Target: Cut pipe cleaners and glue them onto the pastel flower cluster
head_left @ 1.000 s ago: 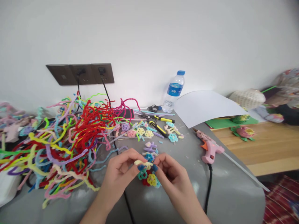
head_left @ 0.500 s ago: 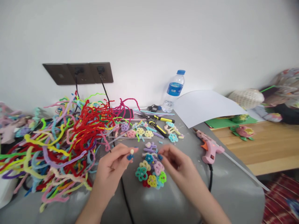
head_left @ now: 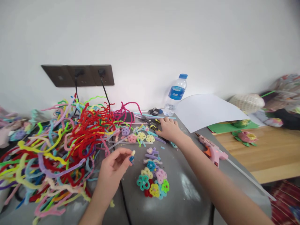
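Observation:
My left hand [head_left: 116, 167] is closed in a pinch on a small cream pipe-cleaner piece [head_left: 133, 153], whose tip shows above the thumb. My right hand [head_left: 169, 128] reaches to the back of the table, its fingers spread over the yellow-and-black handles of the pliers [head_left: 154, 127]; whether it grips them is hard to see. Between my forearms lies a cluster of pipe-cleaner flowers [head_left: 154, 190] in teal, yellow, pink, green and red. Short purple and white twisted pieces [head_left: 152, 156] extend from its far end. Loose pink and yellow flowers [head_left: 141, 136] lie behind it.
A large tangle of coloured pipe cleaners [head_left: 53, 150] covers the left side. On the right lie a pink glue gun [head_left: 215, 153] with a long glue stick and a white paper sheet [head_left: 206, 109]. A water bottle [head_left: 175, 93] stands by the wall. A black cable [head_left: 124, 200] crosses the front.
My right hand has moved from beside the flower cluster, away and up to the pliers. My left hand stays near its place, still pinching the cream piece. The view has shifted slightly.

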Tool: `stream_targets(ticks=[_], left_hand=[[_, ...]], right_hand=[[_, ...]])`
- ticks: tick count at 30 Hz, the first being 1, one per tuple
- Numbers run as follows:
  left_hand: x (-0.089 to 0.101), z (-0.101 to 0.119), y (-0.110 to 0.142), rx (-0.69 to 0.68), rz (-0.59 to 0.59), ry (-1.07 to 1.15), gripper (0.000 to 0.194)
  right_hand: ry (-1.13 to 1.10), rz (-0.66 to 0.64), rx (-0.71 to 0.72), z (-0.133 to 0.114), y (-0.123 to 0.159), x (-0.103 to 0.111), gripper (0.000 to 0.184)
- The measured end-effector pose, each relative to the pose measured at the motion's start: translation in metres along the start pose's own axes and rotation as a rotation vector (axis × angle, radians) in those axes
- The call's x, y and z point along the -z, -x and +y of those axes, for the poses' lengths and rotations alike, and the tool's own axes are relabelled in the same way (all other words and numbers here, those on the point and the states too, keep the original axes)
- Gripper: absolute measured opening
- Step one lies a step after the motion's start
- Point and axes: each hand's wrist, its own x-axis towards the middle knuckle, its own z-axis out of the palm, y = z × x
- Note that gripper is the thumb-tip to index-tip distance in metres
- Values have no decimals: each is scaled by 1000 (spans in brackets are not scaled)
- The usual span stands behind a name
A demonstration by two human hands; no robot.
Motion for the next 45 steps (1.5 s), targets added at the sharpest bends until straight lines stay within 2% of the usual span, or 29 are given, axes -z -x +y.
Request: stream_targets(ticks=[6,11,14,16,19,22,24,29,33,40,45], left_hand=[[6,-13,-2,70,-26,21,11],[11,-15,-7,123,-106,-6,24],[11,-16,-9,131,-116,-12,20],[9,-15,-9,111,-93,12,15],[4,-8,-10,104,-49,47,16],[0,1,-10,148,-74,54,21],[-3,5,-10,157,-109,85,22],[-8,5,-6,186,-139,160,23],[-10,4,-2,207,-129,171,25],[-12,8,0,186,-74,171,25],[-14,8,-2,174,-48,204,20]], right_hand=[[17,-36,35,6,-12,10,56],[-28,6,70,16,-9,42,58],[-46,48,70,25,3,70,54],[-54,82,19,30,17,87,51],[-47,150,-28,35,45,100,40],[-54,272,43,36,76,96,27],[-51,308,114,34,95,87,24],[-87,226,361,19,123,65,36],[-139,121,425,6,130,55,39],[-152,38,443,1,129,48,40],[-166,50,475,1,127,45,43]])
